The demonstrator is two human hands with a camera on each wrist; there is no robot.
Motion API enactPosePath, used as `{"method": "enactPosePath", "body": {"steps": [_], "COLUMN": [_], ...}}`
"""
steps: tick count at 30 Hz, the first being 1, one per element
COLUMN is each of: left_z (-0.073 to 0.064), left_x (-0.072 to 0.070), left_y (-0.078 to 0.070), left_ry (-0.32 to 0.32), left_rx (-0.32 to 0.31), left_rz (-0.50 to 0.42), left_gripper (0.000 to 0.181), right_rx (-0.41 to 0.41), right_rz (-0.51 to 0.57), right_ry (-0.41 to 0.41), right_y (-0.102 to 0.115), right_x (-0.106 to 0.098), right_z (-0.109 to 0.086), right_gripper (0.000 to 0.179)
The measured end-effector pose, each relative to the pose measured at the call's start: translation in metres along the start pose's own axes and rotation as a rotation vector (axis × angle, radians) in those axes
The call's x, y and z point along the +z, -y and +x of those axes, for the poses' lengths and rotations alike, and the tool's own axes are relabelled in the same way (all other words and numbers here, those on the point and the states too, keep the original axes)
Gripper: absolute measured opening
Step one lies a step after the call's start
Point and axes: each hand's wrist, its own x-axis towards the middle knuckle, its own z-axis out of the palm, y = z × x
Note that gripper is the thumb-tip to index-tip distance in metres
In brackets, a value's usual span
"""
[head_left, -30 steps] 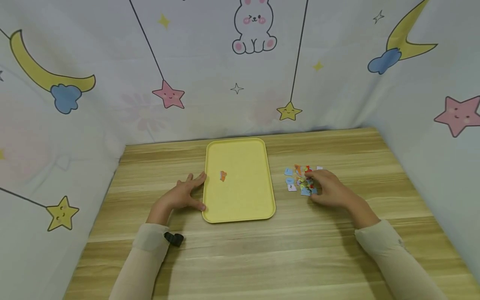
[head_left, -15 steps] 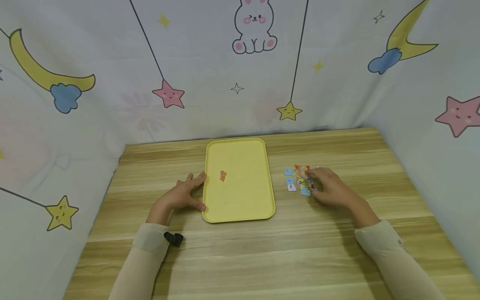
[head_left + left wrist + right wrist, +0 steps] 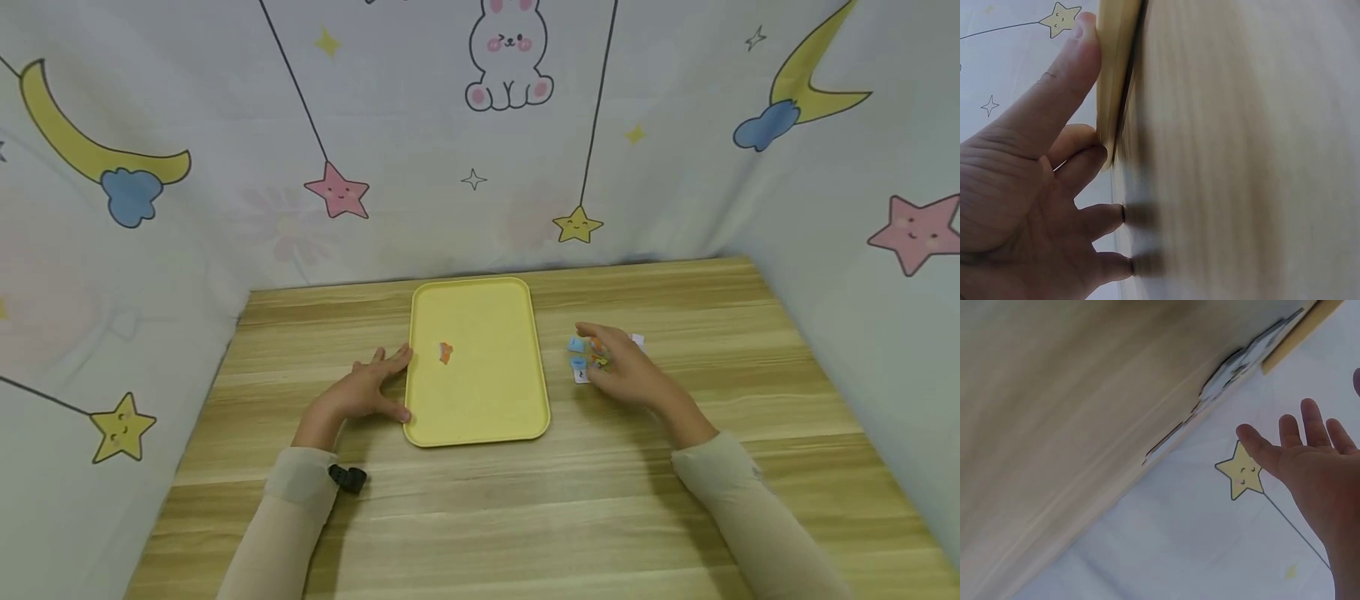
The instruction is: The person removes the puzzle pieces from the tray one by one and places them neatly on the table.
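Observation:
A yellow tray (image 3: 480, 417) lies flat on the wooden table. My left hand (image 3: 365, 390) rests at its left side, fingers spread; thumb (image 3: 1088, 50) and fingertips touch the rim in the left wrist view. On the tray sits one small orange-and-white puzzle piece (image 3: 446, 353). To the right of the tray is a loose pile of small printed puzzle pieces (image 3: 577, 344), partly hidden under my right hand (image 3: 624, 367). The right wrist view shows that hand (image 3: 1316, 469) raised above the pieces (image 3: 1235, 372), fingers apart and nothing between them.
Bare wooden tabletop (image 3: 480, 517) stretches in front of the tray. A white curtain (image 3: 420, 125) with printed stars, moons and a rabbit encloses the back and both sides. A small black device (image 3: 348, 477) sits at the left cuff.
My right hand has moved left over the pile, now covering more of its middle, and its fingers have straightened. My left hand, the tray and the orange piece stay where they were.

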Motion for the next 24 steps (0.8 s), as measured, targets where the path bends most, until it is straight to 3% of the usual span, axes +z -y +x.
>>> {"method": "enactPosePath", "body": {"steps": [6,24], "left_z": [0.001,0.000], "left_x": [0.000,0.001], "left_y": [0.002,0.002], "left_ry": [-0.007,-0.005], "left_rx": [0.036,0.056], "left_rz": [0.006,-0.001], "left_gripper": [0.116,0.115], "right_rx": [-0.028,-0.122], "right_rz": [0.057,0.043], "right_ry": [-0.001,0.031], "right_y": [0.015,0.040], "right_x": [0.013,0.049], "right_z": [0.014,0.048], "right_gripper": [0.065,0.060]}}
